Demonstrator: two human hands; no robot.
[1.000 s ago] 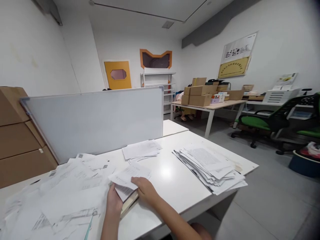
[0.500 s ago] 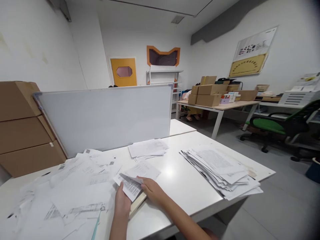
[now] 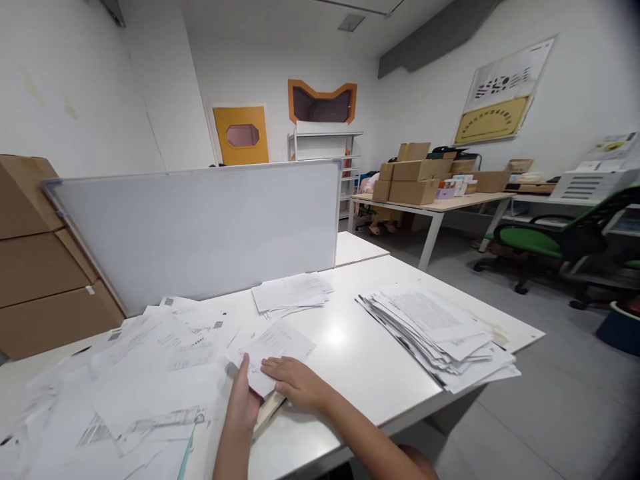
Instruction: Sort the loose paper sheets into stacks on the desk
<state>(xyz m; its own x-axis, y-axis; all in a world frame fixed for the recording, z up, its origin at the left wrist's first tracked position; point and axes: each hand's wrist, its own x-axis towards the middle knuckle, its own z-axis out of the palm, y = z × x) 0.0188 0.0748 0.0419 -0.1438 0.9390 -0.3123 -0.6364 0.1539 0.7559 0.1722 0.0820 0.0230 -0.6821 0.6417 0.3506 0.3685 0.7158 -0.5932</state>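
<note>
The printed sheet (image 3: 283,341) lies over a pale-edged block (image 3: 269,413) at the near edge of the surface (image 3: 360,380), right of the loose papers (image 3: 155,373). The right hand (image 3: 299,383) rests on the sheet, fingers extended and not clamped. The left hand (image 3: 243,399) is at its left edge, thumb raised; its grip cannot be determined. Step in hand, as judged: flattening the sheet. Next move calls for aligned edges.

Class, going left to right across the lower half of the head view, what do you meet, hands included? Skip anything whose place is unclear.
Loose papers → left hand → right hand → thick paper pile → blue tub.
</note>
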